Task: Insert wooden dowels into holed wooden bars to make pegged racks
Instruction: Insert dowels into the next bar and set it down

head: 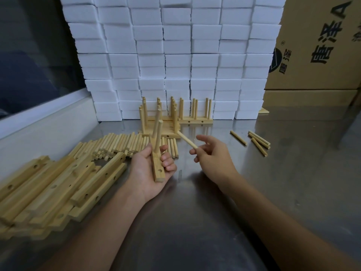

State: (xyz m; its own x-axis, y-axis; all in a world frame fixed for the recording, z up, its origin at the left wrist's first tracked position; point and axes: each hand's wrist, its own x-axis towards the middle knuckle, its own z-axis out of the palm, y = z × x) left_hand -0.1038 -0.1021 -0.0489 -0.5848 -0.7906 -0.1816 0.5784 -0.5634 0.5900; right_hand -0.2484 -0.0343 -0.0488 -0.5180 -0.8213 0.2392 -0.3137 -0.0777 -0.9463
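My left hand [151, 169] grips a holed wooden bar [158, 171] above the steel table. Two dowels [157, 133] stand up from the bar's far part, and one empty hole shows near its close end. A single loose dowel [187, 141] is pinched in my right hand [213, 153], a little to the right of the bar and apart from it. Behind my left hand lies a pile of loose dowels [117, 143]. Several bare holed bars [58, 182] are heaped at the left.
Finished pegged racks [175, 114] stand at the back centre against a wall of stacked white foam blocks [175, 55]. Several stray dowels [257, 140] lie to the right. A cardboard box [322, 45] stands at the back right. The steel table [195, 222] shows bare in front.
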